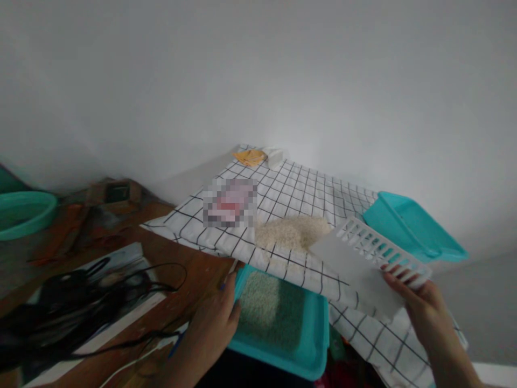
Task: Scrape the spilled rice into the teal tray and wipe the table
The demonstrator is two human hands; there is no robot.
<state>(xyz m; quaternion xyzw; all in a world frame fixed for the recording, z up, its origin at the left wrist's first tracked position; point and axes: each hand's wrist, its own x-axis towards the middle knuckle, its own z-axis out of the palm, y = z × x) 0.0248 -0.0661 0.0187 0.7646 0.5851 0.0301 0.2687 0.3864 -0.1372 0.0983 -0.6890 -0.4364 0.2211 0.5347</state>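
Observation:
My left hand (pixel 218 318) is closed at the left rim of a teal tray (pixel 326 337). This tray sits below the cloth edge and contains pale, rice-like grains (pixel 262 304). A thin, light-tipped stick and a bit of blue show by my left fingers; their kind is unclear. My right hand (pixel 422 296) grips a white plastic panel with a slotted side (pixel 355 269), fingers at the slots. The panel's left end lies against a heap of pale grains (pixel 293 233) on the checked cloth (pixel 307 188).
Behind the panel, another teal tray (pixel 420 226) stands tilted. A blurred pinkish item (pixel 232 203) and a yellow packet (pixel 250 157) lie on the cloth. At left are tangled black cables (pixel 100 296), a small cardboard box (pixel 115 195) and a green basin (pixel 28 213).

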